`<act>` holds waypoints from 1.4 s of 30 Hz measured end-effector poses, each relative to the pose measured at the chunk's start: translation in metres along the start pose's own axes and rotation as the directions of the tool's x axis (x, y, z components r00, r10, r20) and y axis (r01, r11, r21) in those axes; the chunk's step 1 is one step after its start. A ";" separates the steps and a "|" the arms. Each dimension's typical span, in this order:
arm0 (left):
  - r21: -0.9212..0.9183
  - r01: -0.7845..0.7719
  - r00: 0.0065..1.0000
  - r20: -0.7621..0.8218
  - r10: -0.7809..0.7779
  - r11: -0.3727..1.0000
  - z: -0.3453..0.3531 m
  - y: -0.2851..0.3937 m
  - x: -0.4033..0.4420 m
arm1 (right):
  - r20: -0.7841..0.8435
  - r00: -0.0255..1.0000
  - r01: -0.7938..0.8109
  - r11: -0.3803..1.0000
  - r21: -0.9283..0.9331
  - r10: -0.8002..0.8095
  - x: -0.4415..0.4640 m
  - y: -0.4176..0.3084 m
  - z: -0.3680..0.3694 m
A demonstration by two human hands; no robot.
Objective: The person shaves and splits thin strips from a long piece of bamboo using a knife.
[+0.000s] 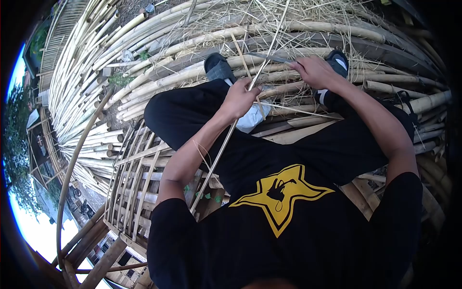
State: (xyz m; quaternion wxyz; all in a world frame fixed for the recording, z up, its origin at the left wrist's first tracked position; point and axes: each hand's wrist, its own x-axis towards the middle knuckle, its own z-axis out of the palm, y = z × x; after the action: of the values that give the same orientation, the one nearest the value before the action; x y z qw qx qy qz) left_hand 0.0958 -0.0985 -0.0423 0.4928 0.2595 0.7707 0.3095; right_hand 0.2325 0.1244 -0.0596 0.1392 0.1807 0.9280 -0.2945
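Note:
A long, thin bamboo strip (pixel 219 156) runs slantwise from beside my left arm up past the top of the view. My left hand (pixel 240 99) is closed around its middle, above my bent knee. In my right hand (pixel 315 72) is a knife, gripped near my right foot; its narrow grey blade (pixel 276 59) points left and crosses the strip just beyond my left hand. Whether the edge touches the strip I cannot tell. The knife's handle is hidden in my fist. A pale, crumpled bag (pixel 251 119) lies below my left hand, between my legs.
Bamboo poles (pixel 337 28) lie under and beyond my feet, scattered with pale shavings (pixel 317 17). More poles (pixel 72 86) are stacked at the left. A slatted bamboo frame (pixel 137 192) stands beside my left arm, with a curved pole (pixel 72 168) rising past it.

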 end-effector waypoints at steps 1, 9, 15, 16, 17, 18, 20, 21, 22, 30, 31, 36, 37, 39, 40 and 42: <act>0.009 -0.003 1.000 0.007 0.003 1.000 -0.001 -0.003 -0.006 | -0.016 0.998 -0.063 0.997 -0.038 0.063 0.006 0.021 -0.007; -0.255 0.112 0.980 0.187 -0.065 0.960 0.001 0.004 -0.014 | -0.222 0.950 -0.242 0.968 -0.069 0.221 0.033 0.104 -0.017; -0.109 0.040 0.993 0.111 -0.028 0.993 0.006 -0.013 -0.006 | 0.017 0.981 -0.195 0.977 0.085 0.194 0.035 0.059 -0.005; -0.083 0.008 0.994 0.106 0.001 0.997 0.009 -0.015 -0.005 | 0.022 0.980 -0.197 0.977 0.083 0.196 0.030 0.048 -0.005; -0.053 -0.028 0.994 0.100 0.033 0.998 0.010 -0.016 -0.005 | 0.040 0.990 -0.138 0.986 0.098 0.135 0.026 0.036 -0.006; -0.053 -0.032 0.994 0.101 0.037 0.998 0.009 -0.014 -0.005 | 0.054 0.996 -0.078 0.991 0.113 0.072 0.022 0.025 -0.008; -0.094 0.024 0.991 0.130 -0.011 0.995 0.008 -0.009 -0.006 | 0.079 0.993 -0.097 0.989 0.110 0.089 0.015 0.011 -0.010; -0.095 0.023 0.992 0.128 -0.010 0.995 0.006 -0.008 -0.007 | 0.107 0.989 -0.113 0.988 0.109 0.102 0.011 0.004 -0.011; -0.086 0.038 0.992 0.123 -0.027 0.996 0.005 -0.006 -0.007 | 0.129 0.988 -0.098 0.988 0.117 0.083 0.008 -0.002 -0.014; -0.152 0.061 0.996 0.072 -0.051 0.986 0.005 -0.009 0.001 | 0.186 0.982 0.018 0.992 0.125 -0.041 -0.017 -0.031 -0.017; -0.124 0.127 0.991 0.066 -0.120 0.984 0.002 -0.005 0.000 | 0.186 0.982 0.020 0.992 0.122 -0.043 -0.018 -0.032 -0.016; -0.035 0.085 0.996 0.022 -0.084 0.996 0.003 -0.008 0.000 | 0.178 0.984 0.005 0.992 0.125 -0.028 -0.019 -0.032 -0.009; -0.005 0.035 0.999 -0.019 -0.035 0.999 0.004 -0.007 -0.001 | 0.178 0.984 0.007 0.992 0.124 -0.029 -0.018 -0.031 -0.007; 0.028 -0.014 0.998 -0.055 0.016 1.000 0.005 -0.005 -0.003 | 0.175 0.984 0.000 0.991 0.135 -0.024 -0.018 -0.030 -0.003; 0.047 -0.012 0.997 -0.072 0.016 0.999 0.004 -0.005 -0.003 | 0.176 0.984 0.000 0.991 0.135 -0.024 -0.018 -0.030 -0.002; 0.069 -0.011 0.996 -0.087 0.017 0.998 0.003 -0.004 -0.004 | 0.155 0.988 -0.008 0.990 0.141 -0.014 -0.017 -0.030 -0.002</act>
State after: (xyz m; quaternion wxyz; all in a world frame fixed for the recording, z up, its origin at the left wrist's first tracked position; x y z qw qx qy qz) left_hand 0.0997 -0.1033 -0.0434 0.4471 0.2678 0.7999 0.2975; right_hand 0.2351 0.0979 -0.0372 0.1977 0.1650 0.8915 -0.3727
